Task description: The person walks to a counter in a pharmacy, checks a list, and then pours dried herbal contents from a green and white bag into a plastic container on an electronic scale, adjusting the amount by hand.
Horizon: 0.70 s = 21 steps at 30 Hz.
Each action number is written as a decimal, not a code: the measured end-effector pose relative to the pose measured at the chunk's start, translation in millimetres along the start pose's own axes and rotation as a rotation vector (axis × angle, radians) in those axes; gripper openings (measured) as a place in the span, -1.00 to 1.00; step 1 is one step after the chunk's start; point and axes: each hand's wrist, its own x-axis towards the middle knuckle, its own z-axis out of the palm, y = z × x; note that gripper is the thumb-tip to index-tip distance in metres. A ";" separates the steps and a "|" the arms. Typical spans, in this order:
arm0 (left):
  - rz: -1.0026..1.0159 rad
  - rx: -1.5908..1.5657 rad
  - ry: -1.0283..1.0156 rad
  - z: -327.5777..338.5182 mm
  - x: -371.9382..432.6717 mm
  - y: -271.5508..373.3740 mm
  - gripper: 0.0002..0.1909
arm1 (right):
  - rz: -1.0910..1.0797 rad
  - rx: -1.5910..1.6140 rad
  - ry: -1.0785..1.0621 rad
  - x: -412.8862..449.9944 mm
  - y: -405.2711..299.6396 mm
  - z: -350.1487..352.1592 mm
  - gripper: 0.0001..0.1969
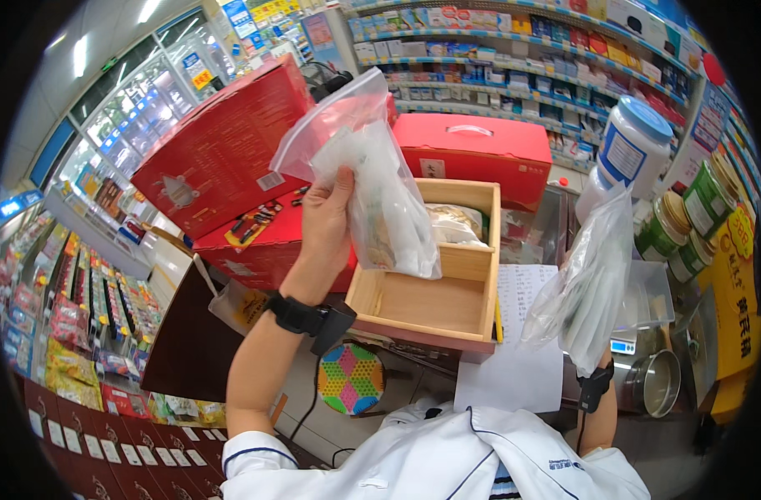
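Observation:
My left hand (330,219) grips a clear zip bag (393,212) that holds white packets, raised over a wooden drawer box (489,250). The box's near compartment shows a bare bottom; in the far one lies a white bag (455,224). On the right, a second clear plastic bag (589,275) with whitish contents is upright in front of my right hand (605,356), which it mostly hides, so its grip cannot be made out. A sheet of paper (511,375) with writing and a yellow pencil (498,322) lie beside the box.
Red cartons (230,144) stand behind and left, another red carton (474,150) behind. At the right are a white tub with blue lid (630,140), green-labelled jars (661,225), a clear plastic container (649,294), a small digital scale (623,345) and a steel pan (655,384). A patterned stool (351,378) is below.

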 end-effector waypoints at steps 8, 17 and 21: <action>-0.059 -0.201 0.101 -10.5 -8.3 4.9 -0.90 | 0.022 -0.039 -0.017 -1.9 13.0 -5.3 -0.58; 0.014 -0.599 -0.610 -43.5 4.4 -15.6 -0.78 | 0.014 -0.158 -0.042 0.8 14.2 0.5 -0.56; 0.017 -0.571 -0.609 -47.7 7.7 -24.8 -0.78 | 0.028 -0.067 -0.043 5.0 5.6 15.7 -0.55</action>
